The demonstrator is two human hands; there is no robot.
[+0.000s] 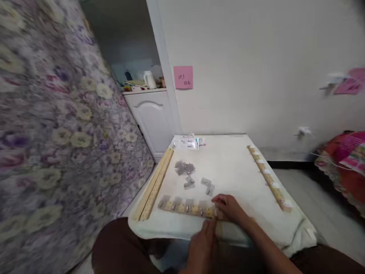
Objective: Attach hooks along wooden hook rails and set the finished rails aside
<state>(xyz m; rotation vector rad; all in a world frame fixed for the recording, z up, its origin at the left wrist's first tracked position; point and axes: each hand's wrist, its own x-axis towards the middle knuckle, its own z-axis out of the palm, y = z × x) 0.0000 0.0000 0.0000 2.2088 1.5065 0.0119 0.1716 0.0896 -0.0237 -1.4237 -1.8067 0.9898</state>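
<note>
A pale wooden strip [182,207] with several small metal clips along it lies near the front edge of a small table under a white cloth [228,160]. My right hand [228,208] rests on the strip's right end, fingers curled over it. My left hand [203,239] is just below the table's front edge, its fingertips reaching up to the strip beside the right hand; motion blur hides how it is closed. Loose metal clips [185,168] lie in small piles in the middle of the cloth.
Two wooden strips [154,184] lie along the table's left edge, another strip [268,177] with white discs along the right. A plastic packet [188,142] sits at the back. A floral fabric [57,133] stands at left, a white cabinet [151,118] behind, a colourful bundle [345,163] at right.
</note>
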